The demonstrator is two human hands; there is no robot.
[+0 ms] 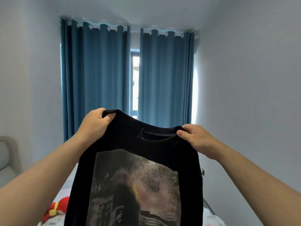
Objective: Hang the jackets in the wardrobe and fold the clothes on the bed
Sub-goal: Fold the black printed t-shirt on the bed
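- A pale padded piece of furniture (8, 154) stood at the far left, against the wall.
- A red and yellow soft toy (55, 207) lay on the bed (211, 217), near its left edge.
- The left hand (94, 123) had its fingers (99, 111) clenched round the left shoulder of the shirt, bunching the cloth.
- The black shirt (130, 139) hung in the air above the bed, collar uppermost, with a grey printed picture facing the person. Its hem ran out of view.
- Blue curtains (97, 70) hung behind it, parted by a narrow gap that showed a window (135, 82).
- The right hand (197, 139) grasped the right shoulder beside the collar, with the thumb on the near side and the fingers (189, 128) curled over the cloth.
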